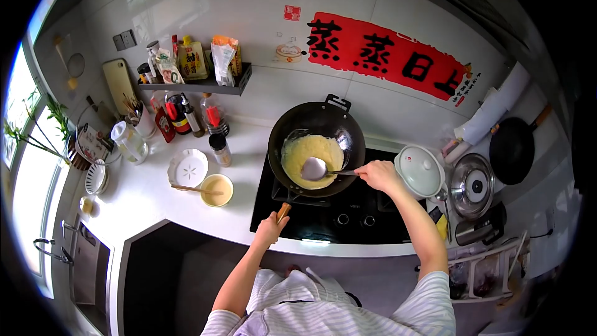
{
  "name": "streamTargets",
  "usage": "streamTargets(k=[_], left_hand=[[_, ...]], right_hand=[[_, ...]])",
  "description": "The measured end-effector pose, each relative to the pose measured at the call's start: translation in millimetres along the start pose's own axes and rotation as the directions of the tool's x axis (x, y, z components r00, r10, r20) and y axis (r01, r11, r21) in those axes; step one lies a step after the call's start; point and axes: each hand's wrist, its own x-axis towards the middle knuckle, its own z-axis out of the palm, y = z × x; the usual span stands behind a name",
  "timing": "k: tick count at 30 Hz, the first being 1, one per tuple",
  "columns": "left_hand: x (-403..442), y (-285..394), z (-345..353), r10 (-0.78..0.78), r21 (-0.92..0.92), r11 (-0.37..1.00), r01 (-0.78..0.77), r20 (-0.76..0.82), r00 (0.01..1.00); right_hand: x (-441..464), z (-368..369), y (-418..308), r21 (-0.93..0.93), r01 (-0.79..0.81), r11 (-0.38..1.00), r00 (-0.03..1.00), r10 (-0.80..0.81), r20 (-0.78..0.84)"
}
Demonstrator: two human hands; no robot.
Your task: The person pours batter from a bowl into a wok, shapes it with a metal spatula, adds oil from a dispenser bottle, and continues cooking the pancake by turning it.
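Note:
A dark wok [348,126] rests on the black gas stove, with a pale yellow layer of batter or egg [297,157] spread over its bottom. My left hand [269,229] is wrapped round the wok's wooden handle, on the near side. In my right hand [378,175] is the handle of a metal wok spatula [314,168]; its blade lies on the yellow layer. To the left of the wok stands a pale bowl [217,190] of light yellow mixture with a wooden utensil [196,190] across it.
A white plate [188,168] and a dark-capped jar [220,150] stand left of the wok. To the right are a lidded white pot [420,172], a steel lid [472,185] and a dark frying pan [512,150]. A shelf [205,86] of condiments hangs on the wall.

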Motion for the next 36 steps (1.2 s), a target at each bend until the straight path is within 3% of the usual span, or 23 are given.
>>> streamTargets(k=[6, 14, 16, 18, 23, 28, 34, 36], left_hand=[[1, -2, 1, 0.014, 0.016, 1.000, -0.014, -0.011, 1.000], [1, -4, 2, 0.000, 0.017, 1.000, 0.000, 0.000, 1.000], [1, -4, 2, 0.017, 0.018, 1.000, -0.017, -0.002, 1.000], [1, -3, 1, 0.003, 0.024, 1.000, -0.003, 0.002, 1.000], [2, -1, 0, -0.008, 0.038, 0.999, 0.007, 0.018, 1.000], [1, -3, 1, 0.020, 0.035, 0.999, -0.020, 0.002, 1.000], [1, 0, 0, -0.016, 0.032, 0.999, 0.016, 0.018, 1.000], [2, -1, 1, -0.010, 0.033, 0.999, 0.009, 0.019, 1.000]], right_hand=[[-2, -21, 6, -0.082, -0.037, 0.996, 0.999, 0.037, -0.007], [1, 0, 5, -0.039, -0.037, 0.999, 0.999, 0.038, 0.026], [1, -2, 10, -0.049, -0.013, 0.999, 0.999, 0.012, -0.033], [1, -14, 12, -0.151, -0.042, 0.988, 0.998, 0.035, -0.047], [-1, -12, 4, -0.105, -0.001, 0.995, 0.994, -0.011, -0.109], [-1, 2, 8, -0.061, -0.007, 0.998, 0.998, 0.003, -0.066], [-4, -17, 6, -0.139, -0.015, 0.990, 0.994, -0.001, -0.109], [-8, -15, 1, -0.041, -0.031, 0.999, 0.999, 0.029, -0.037]])
